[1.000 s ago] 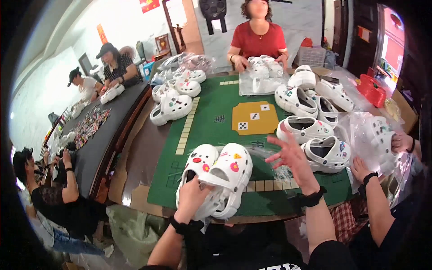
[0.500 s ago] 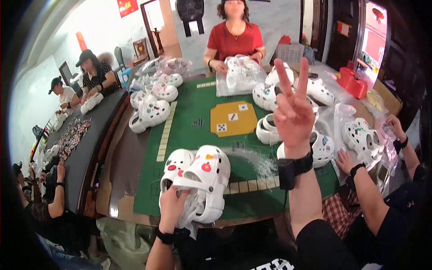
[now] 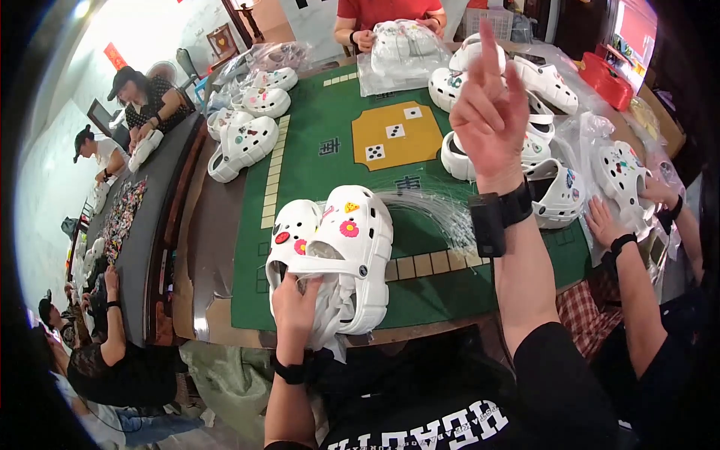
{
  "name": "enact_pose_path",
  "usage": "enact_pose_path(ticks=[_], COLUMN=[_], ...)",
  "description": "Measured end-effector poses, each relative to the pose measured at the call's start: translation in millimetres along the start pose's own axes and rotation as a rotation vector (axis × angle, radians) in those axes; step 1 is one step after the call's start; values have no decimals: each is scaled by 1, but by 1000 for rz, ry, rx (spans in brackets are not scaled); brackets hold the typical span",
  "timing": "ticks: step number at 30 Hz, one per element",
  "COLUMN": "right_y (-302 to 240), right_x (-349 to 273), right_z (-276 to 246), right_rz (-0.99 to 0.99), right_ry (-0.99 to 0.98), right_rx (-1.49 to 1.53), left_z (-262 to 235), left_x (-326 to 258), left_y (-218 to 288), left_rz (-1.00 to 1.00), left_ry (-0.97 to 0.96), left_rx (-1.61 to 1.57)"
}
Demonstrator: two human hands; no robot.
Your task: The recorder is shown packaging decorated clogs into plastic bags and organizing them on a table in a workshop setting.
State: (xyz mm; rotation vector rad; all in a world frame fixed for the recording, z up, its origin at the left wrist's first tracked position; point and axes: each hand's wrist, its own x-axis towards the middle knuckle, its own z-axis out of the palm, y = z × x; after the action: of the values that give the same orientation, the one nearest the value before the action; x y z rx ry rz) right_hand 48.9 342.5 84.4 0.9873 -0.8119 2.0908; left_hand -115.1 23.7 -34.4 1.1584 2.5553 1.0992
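Observation:
My left hand [image 3: 297, 301] grips a pair of white clogs [image 3: 360, 247] by the heel end, fingers hooked in at the strap. Pink flower, yellow and red charms dot their uppers, and crumpled white wrapping [image 3: 330, 319] hangs from the openings. The pair is at the near edge of the green tabletop. Raised over the table's right side, my right hand [image 3: 491, 124] holds nothing: its index finger points up, the other fingers partly bent and slightly blurred. A black device is strapped to that wrist. A bundle of clear plastic strands [image 3: 435, 214] lies beside the clogs.
More white clogs [image 3: 244, 142] stand at the table's left edge, and others [image 3: 555, 191] sit behind my right wrist. Across the table a person in red [image 3: 386, 11] handles bagged clogs [image 3: 405, 52]. At right, a neighbour's hands [image 3: 602, 221] touch another clog [image 3: 624, 176]. A red case [image 3: 606, 81] lies beyond.
The view has tilted downward, so the table sits higher in the picture. My right hand has gone from two raised fingers to mainly the index finger up. My left hand still grips the clogs.

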Motion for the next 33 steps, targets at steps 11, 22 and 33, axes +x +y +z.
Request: enact_pose_path(ticks=[11, 22, 33], right_y=[94, 141, 127], right_x=[-55, -89, -82], right_z=[-105, -137, -118], right_rz=[636, 696, 652], right_ry=[-215, -287, -185], right_rx=[-2088, -2200, -2209], left_z=[5, -6, 4], left_x=[1, -6, -4], left_y=[0, 18, -9], left_rz=[-40, -107, -24], left_ry=[-8, -16, 24], left_rx=[70, 98, 63])
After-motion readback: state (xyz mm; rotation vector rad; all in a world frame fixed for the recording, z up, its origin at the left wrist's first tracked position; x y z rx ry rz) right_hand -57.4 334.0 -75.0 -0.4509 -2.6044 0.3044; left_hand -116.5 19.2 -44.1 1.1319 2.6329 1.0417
